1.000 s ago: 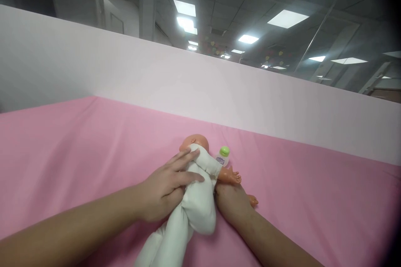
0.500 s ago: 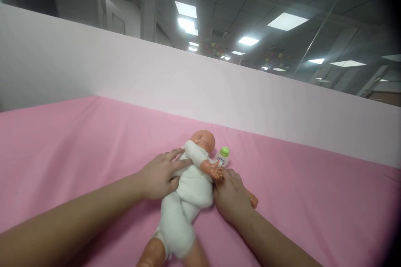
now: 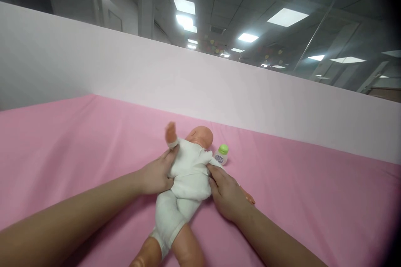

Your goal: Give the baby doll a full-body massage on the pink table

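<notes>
A baby doll (image 3: 191, 171) in white clothes lies on a pink sheet, its bare legs toward me and its head turned away. My left hand (image 3: 158, 175) holds the doll's left-hand side in view, its fingertips partly hidden at the raised arm. On the other side of the torso, my right hand (image 3: 226, 192) grips the white clothing at the chest and waist. One doll arm points up, slightly blurred; the other stretches out behind my right hand. Beside the doll's head stands a small clear bottle (image 3: 221, 158) with a green cap.
The pink sheet (image 3: 297, 192) spreads to both sides with shallow creases. A low white wall (image 3: 188, 79) runs along its far edge. Above it, glass shows ceiling lights, and a doorway (image 3: 117, 14) is at the upper left.
The doll has rolled from its side toward its back. Its upper arm has swung from the right over to the upper left. Both hands have stayed at its torso.
</notes>
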Available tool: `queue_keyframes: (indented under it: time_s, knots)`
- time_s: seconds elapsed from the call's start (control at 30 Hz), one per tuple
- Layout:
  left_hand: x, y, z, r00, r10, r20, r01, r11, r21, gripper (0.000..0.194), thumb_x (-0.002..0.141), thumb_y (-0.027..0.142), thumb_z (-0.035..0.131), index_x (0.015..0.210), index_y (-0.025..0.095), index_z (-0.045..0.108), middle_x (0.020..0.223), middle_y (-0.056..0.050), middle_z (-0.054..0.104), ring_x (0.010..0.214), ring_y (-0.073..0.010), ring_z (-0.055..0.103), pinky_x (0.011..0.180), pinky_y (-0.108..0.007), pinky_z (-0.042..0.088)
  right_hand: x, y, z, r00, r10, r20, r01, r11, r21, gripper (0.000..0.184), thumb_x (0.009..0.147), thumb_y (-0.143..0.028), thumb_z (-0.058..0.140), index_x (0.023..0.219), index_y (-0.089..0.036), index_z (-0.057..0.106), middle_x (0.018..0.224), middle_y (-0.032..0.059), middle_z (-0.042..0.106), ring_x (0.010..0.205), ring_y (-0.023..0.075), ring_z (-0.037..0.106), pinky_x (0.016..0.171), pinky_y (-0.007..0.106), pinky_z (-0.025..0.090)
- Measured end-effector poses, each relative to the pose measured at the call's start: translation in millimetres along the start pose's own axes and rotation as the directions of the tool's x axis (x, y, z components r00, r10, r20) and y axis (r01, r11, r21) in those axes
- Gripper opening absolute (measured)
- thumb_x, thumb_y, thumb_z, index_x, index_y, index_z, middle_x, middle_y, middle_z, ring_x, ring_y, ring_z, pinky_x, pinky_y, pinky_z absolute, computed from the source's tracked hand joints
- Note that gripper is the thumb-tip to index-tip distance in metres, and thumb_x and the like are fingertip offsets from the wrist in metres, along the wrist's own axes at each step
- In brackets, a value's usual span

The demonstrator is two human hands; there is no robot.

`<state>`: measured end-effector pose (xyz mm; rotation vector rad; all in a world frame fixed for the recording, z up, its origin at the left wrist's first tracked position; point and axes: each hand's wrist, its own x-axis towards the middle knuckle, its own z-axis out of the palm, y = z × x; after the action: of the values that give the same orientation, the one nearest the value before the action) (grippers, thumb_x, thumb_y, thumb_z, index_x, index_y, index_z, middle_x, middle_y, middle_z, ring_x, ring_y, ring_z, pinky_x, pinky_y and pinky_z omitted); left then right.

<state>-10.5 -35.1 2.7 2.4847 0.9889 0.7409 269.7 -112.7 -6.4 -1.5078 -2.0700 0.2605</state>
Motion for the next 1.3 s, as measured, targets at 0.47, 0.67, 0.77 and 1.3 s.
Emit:
queue_keyframes:
  time_s: [0.47,0.67,0.77,1.3]
  knots:
    - [0.6,-6.7,7.9,0.978,-0.200,0.058,0.187,0.968,0.169,0.099,0.084,0.037,0.061,0.166,0.012,0.010,0.164,-0.021,0.037,0.148,-0.0400,0.040,0.117,-0.053,0.039,-11.2,-7.3,4.6,0.996,0.011,0.087,-0.023,0.990,0.138,0.082,0.095,-0.058,0.061,0.164,-0.040,0.020,0.175,0.0010,0.009,0.161,0.0305,0.013,0.125,0.057,0.028]
    - [1.7,8.5,19.1,0.979,-0.190,-0.071,0.203,0.920,0.334,0.066,0.098,0.045,0.047,0.155,0.013,0.042,0.149,-0.022,0.055,0.136,-0.0409,0.053,0.110,-0.058,0.043,-9.2,-9.0,9.8,0.988,0.155,0.019,-0.156,0.979,0.134,0.088,0.089,-0.053,0.070,0.162,-0.044,0.022,0.175,-0.0019,-0.004,0.161,0.0345,0.010,0.122,0.060,0.034]
    - [0.2,14.7,20.7,0.989,-0.097,-0.115,0.122,0.963,0.241,0.055,0.100,0.036,0.045,0.153,0.020,0.048,0.162,-0.015,0.042,0.148,-0.0346,0.041,0.119,-0.053,0.037,-9.3,-6.8,12.6,0.984,0.172,-0.034,-0.166,0.975,0.148,0.079,0.093,-0.050,0.064,0.162,-0.039,0.026,0.175,0.0007,0.003,0.161,0.0317,0.012,0.123,0.057,0.034]
    - [-3.7,-10.9,4.0,0.938,-0.030,0.344,0.057,0.996,-0.069,0.131,0.070,0.062,0.085,0.167,0.033,0.002,0.175,-0.013,-0.001,0.159,-0.0428,0.003,0.125,-0.061,0.023,-11.4,-11.9,3.1,0.962,0.149,0.227,-0.209,0.941,0.266,0.114,0.072,-0.044,0.088,0.163,-0.044,0.018,0.173,0.0033,-0.017,0.160,0.0387,0.012,0.121,0.061,0.033]
